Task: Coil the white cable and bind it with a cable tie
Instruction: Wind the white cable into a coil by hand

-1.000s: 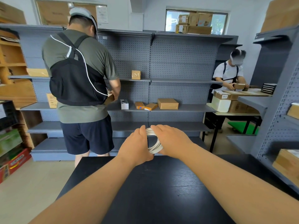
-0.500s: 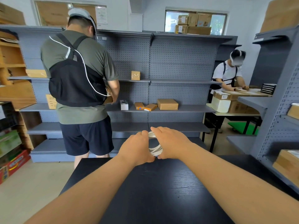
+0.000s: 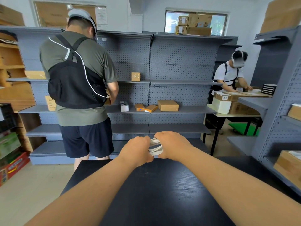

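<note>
here both hands clutch white cable over table far edge

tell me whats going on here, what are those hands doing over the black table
A person holds a coiled white cable between both hands, the left hand and right hand each closed on one side of the bundle, above the far edge of the black table. No cable tie is visible, so the binding doesn't look done.
</note>
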A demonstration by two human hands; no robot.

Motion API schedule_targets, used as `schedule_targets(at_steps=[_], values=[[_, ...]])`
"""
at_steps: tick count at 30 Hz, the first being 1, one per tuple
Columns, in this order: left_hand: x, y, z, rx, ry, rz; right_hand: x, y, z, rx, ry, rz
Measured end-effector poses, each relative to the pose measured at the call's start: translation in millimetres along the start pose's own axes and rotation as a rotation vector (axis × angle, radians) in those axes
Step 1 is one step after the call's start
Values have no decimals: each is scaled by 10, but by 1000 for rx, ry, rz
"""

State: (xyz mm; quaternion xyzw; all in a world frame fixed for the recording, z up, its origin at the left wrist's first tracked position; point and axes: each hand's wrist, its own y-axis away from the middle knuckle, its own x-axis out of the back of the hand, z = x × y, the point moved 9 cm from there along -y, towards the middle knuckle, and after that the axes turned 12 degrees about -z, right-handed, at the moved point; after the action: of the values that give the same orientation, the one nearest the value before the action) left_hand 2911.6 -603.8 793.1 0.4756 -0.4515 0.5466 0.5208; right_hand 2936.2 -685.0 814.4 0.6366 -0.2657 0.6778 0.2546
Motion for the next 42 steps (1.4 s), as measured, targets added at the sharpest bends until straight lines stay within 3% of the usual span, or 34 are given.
schedule_targets(at_steps=[12,21,31,37,42], values=[[-46,-68,22,-19,-8,-41,-49,-15,0,27,4,4],[50,45,51,6,-58,224,-18,-49,13,0,-33,25],[13,-24,45,-42,-65,-27,61,50,-145,49,149,100],[-46,-43,117,-96,-102,-138,-143,16,-71,-44,49,-188],[-67,-33,129,-101,-83,-125,-192,7,-60,-51,9,-235]])
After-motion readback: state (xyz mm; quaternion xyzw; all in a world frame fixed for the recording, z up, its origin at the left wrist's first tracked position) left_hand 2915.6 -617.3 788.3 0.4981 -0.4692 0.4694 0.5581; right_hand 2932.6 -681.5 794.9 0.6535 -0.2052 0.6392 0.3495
